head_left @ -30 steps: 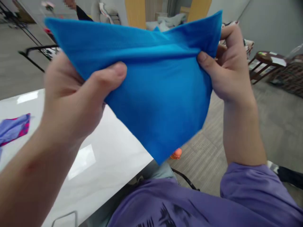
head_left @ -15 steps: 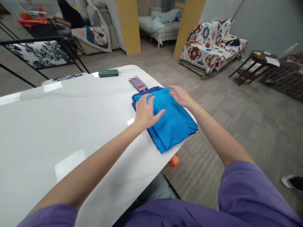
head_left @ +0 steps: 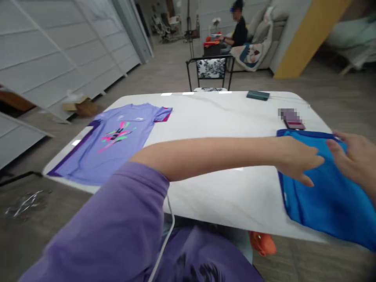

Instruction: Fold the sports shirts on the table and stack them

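Observation:
Folded blue fabric point(head_left: 326, 203), bright on top with darker blue edging, lies at the right end of the white table point(head_left: 199, 121). Over its left part is my left hand point(head_left: 298, 158), thumb apart and fingers slightly bent, with nothing in it. My right hand point(head_left: 357, 158) is at the fabric's far right side, thumb spread from the fingers; its fingertips are partly hidden. Whether either hand presses on the cloth is unclear. At the table's left end a lilac T-shirt point(head_left: 117, 145) with a pink, green and black print is spread flat, darker purple fabric showing along its edge.
A phone point(head_left: 293, 119) and a dark green case point(head_left: 257, 95) lie near the far right edge. Beyond the table stands a patterned chair point(head_left: 210, 68); a person point(head_left: 239, 29) sits farther back. An orange item point(head_left: 263, 243) hangs below the near edge. A white cable point(head_left: 166, 243) crosses my lap.
My view has swung left, bringing the lilac T-shirt into sight. Both hands still hover around the blue fabric, which now appears farther right.

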### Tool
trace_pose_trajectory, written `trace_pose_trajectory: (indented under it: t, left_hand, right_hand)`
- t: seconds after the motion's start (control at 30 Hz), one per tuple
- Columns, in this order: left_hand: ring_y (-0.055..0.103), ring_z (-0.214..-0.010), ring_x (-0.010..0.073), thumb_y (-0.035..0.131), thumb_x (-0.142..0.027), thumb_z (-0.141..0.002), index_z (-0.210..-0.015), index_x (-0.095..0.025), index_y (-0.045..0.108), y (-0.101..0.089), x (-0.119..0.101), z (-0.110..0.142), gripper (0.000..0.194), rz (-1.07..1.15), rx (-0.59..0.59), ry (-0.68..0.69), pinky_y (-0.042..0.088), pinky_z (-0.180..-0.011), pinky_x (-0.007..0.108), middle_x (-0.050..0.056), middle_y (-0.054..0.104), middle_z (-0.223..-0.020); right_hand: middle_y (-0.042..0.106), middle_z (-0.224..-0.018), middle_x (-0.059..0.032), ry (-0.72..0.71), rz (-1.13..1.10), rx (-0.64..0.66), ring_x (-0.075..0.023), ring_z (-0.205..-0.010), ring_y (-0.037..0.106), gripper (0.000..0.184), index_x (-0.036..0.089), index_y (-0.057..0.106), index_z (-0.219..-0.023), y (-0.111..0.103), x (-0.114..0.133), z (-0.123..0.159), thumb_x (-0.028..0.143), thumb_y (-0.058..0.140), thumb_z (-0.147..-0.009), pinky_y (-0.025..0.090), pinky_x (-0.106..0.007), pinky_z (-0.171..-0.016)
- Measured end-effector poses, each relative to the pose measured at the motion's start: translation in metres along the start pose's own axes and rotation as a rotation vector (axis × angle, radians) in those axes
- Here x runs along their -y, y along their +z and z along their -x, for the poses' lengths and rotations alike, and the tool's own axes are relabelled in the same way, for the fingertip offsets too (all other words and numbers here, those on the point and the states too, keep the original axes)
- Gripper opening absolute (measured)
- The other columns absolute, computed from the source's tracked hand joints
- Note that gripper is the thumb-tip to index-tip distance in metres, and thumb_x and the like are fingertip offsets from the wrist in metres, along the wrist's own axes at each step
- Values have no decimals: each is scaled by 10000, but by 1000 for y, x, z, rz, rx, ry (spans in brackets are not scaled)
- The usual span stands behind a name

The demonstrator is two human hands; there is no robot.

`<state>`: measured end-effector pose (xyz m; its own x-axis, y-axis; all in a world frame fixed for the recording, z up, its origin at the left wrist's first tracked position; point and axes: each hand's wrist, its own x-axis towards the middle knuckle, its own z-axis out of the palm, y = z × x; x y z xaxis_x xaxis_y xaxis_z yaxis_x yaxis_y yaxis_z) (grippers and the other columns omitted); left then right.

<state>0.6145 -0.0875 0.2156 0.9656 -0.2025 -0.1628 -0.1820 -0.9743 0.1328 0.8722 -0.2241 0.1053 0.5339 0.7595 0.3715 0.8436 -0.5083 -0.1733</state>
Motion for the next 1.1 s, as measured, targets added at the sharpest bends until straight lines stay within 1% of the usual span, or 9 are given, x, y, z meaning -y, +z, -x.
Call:
trace_pose_trajectory:
  t: [0.07,0.17,0.3,0.4,0.57,0.7,0.8,1.0,1.1]
  left_hand:
    - [664,-1462,314,657,-574,-1085,-1544,-163,696,-36,12,66,617,-144,11,-68,508,-1131,406,100,725,-1541]
    - [701,-1401,348,669,-534,-1115,-1470,-146,738,-74,28,178,530,-236,-25,-281,533,-1144,481,150,746,-1495]
    - [735,-1296,350,740,-519,-1048,-1274,-191,787,-70,48,345,402,-104,-147,-694,533,-1131,511,62,777,-1319]
    - [757,-1130,286,685,-475,-1053,-1216,-196,773,-18,49,469,335,-4,-230,-929,549,-1015,411,69,790,-1177]
    - [747,-973,238,587,-472,-1091,-1195,-225,752,136,28,612,315,226,-363,-1173,541,-842,349,54,791,-1093]
    - [759,-1133,257,569,-481,-1132,-1257,-251,759,243,19,651,324,366,-535,-1210,579,-1001,385,62,785,-1249]
    - [736,-1241,293,666,-544,-1103,-1345,-280,769,284,16,656,373,354,-576,-1196,572,-1072,425,79,763,-1361]
    - [710,-1215,305,712,-519,-1106,-1396,-302,779,295,11,652,368,214,-558,-1216,542,-1072,466,99,755,-1371]
    - [710,-1164,294,650,-401,-1148,-1440,-306,767,290,13,644,329,171,-536,-1232,534,-1018,463,101,771,-1315]
  right_hand:
    - [722,-1444,-306,-107,-54,-7,-501,-1375,676,878,394,662,-1600,10,36,-23,921,255,-1027,507,-728,-1014]
    - [796,-1376,-192,-318,-177,65,-416,-1126,767,731,404,694,-1521,7,137,-42,869,366,-1061,556,-625,-961]
    - [838,-1271,-111,-519,-301,207,-330,-939,780,568,327,753,-1393,4,292,-50,736,496,-1094,572,-551,-990]
    - [841,-1234,-95,-572,-392,332,-343,-1055,786,534,302,774,-1347,30,380,-63,709,545,-1088,586,-523,-1019]
    - [848,-1215,-71,-502,-484,566,-309,-1127,775,443,303,781,-1290,111,491,-107,650,600,-1084,624,-428,-940]
    - [860,-1199,-71,-445,-457,658,-262,-1096,775,327,253,767,-1212,176,577,-148,522,612,-1110,607,-374,-976]
    - [855,-1189,-86,-402,-423,633,-255,-1077,778,296,227,756,-1219,216,635,-182,457,597,-1122,600,-386,-1034]
    - [668,-1511,-245,-281,-361,421,-362,-1364,665,518,121,652,-1453,287,713,-240,458,674,-1060,514,-486,-1240]
    - [471,-1666,-322,-175,-280,447,-442,-1488,552,669,60,604,-1504,313,732,-251,474,741,-997,449,-533,-1299]
